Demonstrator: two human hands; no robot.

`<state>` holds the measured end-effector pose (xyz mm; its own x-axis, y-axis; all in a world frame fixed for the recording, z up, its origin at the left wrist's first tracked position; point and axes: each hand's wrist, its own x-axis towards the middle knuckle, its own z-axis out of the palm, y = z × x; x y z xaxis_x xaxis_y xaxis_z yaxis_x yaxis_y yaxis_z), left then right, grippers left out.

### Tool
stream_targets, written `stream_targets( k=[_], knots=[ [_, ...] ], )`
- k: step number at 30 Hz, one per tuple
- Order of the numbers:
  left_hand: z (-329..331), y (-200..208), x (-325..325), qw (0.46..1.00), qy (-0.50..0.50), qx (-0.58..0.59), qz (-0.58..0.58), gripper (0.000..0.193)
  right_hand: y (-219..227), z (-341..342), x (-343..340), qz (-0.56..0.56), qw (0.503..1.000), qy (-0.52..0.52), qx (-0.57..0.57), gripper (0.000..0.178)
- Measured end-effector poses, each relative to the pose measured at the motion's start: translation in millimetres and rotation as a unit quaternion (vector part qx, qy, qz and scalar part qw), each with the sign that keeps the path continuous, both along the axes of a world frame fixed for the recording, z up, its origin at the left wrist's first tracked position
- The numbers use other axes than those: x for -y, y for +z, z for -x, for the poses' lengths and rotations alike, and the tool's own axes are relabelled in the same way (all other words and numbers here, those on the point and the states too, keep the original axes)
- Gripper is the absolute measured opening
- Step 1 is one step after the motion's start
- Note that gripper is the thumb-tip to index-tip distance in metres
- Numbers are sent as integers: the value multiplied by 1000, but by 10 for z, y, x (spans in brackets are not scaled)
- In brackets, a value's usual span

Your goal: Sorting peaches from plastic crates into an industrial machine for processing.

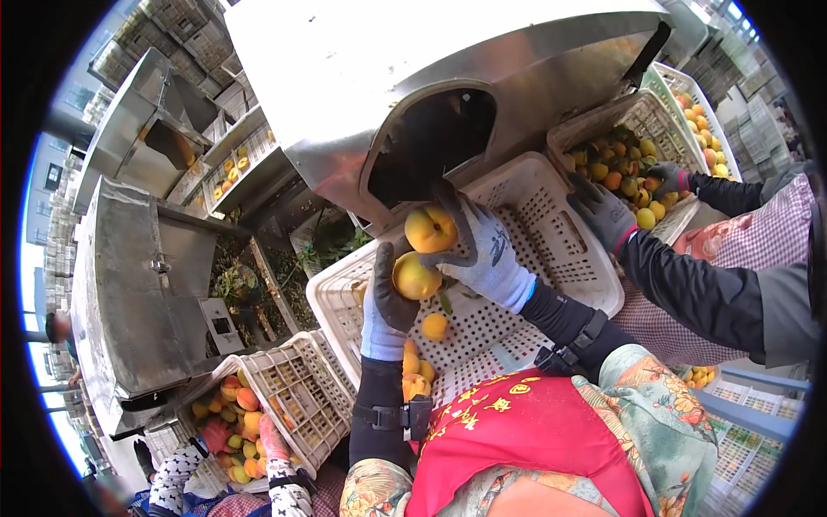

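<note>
Both of my hands wear pale gloves with dark grey coated fingers, above a white slotted plastic crate (551, 207). My left hand (392, 303) is closed round a yellow peach (415, 277). Just above it, my right hand (484, 250) grips another yellow peach (430, 229), fingers behind it and thumb beneath. The two peaches are nearly touching. Below them in the crate lies a single peach (435, 327), and several more peaches (417, 376) rest at its near left side. A few green leaves show under my right hand.
A metal machine with a dark opening (435, 142) stands beyond the crate. At right, a co-worker's gloved hands (607, 211) reach over a crate of peaches (642, 112). Another worker's hands (274, 439) are at a peach crate (314, 383) at lower left. Metal housings (138, 284) stand left.
</note>
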<state>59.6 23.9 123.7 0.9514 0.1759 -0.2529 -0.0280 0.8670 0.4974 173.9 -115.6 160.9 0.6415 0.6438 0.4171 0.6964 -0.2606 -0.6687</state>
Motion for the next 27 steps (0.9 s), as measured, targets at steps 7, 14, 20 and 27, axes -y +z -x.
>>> stream_targets(
  k=[7, 14, 20, 27],
  knots=[
    [74, -97, -32, 992, 75, 5, 101, 51, -112, -440, -489, 26, 973, -130, 188, 84],
    [21, -136, -14, 965, 64, 24, 255, 50, 232, -533, -566, -134, 983, -68, 103, 76],
    [-11, 7, -43, 982, -20, 58, 179, 60, 68, 114, -129, 62, 991, 117, 9, 87],
    [-166, 308, 166, 994, 50, 18, 95, 56, 198, 258, -75, -2, 997, 21, 72, 97]
  ],
)
